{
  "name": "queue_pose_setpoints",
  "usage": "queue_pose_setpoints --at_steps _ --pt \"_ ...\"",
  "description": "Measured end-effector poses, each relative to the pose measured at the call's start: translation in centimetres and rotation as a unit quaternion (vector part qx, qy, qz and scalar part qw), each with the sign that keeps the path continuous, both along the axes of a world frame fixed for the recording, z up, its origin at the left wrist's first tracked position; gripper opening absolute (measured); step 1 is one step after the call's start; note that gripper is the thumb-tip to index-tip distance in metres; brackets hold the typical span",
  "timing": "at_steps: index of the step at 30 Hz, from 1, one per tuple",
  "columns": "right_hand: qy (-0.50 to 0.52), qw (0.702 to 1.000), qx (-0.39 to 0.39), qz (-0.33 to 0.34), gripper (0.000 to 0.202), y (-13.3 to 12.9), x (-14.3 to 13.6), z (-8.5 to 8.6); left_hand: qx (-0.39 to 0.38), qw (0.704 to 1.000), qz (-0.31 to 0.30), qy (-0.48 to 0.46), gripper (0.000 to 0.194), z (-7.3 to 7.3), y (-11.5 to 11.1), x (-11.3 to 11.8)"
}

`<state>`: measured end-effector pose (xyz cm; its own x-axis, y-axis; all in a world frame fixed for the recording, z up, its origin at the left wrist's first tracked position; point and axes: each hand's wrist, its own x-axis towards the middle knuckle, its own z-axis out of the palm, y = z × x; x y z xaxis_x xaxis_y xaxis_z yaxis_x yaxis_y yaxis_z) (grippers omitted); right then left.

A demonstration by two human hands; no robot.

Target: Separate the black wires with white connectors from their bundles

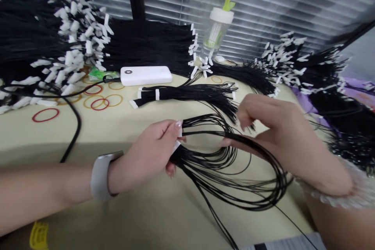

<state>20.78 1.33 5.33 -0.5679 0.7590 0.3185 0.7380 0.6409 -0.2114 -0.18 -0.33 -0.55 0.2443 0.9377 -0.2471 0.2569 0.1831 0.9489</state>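
Observation:
My left hand [152, 148] is closed on the white connector ends of a looped bundle of thin black cables [211, 160]. The thumb presses on top of the connectors, and the cables fan out to the right in wide loops. My right hand [272, 129] is at the right side of these loops, its thumb and fingers apart. Some strands cross over its thumb, and its curled fingers are raised above them. Loose cable ends hang toward the table's front edge. Behind the loops lies another black cable bundle [187, 93] with white connectors.
A white power bank [146, 75] with a plugged-in black cord lies behind. Red and yellow rubber bands [99, 103] are scattered at left. Heaps of black cables [149, 43] with white connectors line the back. A clear bottle [216, 31] stands by the window blinds.

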Motion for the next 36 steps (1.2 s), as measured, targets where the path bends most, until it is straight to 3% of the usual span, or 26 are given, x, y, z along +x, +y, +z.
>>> queue_pose_setpoints --at_steps 2,5,8,13,18,28,36 --pt "-0.008 0.999 -0.030 0.038 0.035 -0.8 0.0 0.5 -0.003 1.000 0.014 -0.013 0.040 -0.1 0.1 0.0" --pt "-0.051 0.980 -0.160 0.108 0.032 -1.7 -0.3 0.6 -0.014 0.999 0.042 -0.018 0.040 -0.1 0.1 0.1" --pt "-0.097 0.964 -0.226 0.104 0.030 -2.2 -1.0 -0.1 -0.016 0.999 0.052 -0.005 0.041 -0.1 0.2 0.2" --pt "-0.103 0.957 -0.241 0.126 0.022 -1.9 -1.9 -2.2 -0.018 0.998 0.053 0.001 0.039 0.3 0.3 0.3" --pt "-0.062 0.961 -0.249 0.100 0.026 -1.8 -2.8 -3.7 -0.011 0.999 0.045 -0.011 0.037 0.3 0.3 0.3" --pt "-0.020 0.968 -0.217 0.124 0.018 -1.8 -3.8 -4.0 0.012 1.000 0.014 0.003 0.038 0.2 0.2 0.1" --pt "-0.063 0.978 -0.159 0.116 0.019 -1.8 -3.3 -3.5 0.016 1.000 -0.013 0.019 0.036 0.3 0.1 0.1"
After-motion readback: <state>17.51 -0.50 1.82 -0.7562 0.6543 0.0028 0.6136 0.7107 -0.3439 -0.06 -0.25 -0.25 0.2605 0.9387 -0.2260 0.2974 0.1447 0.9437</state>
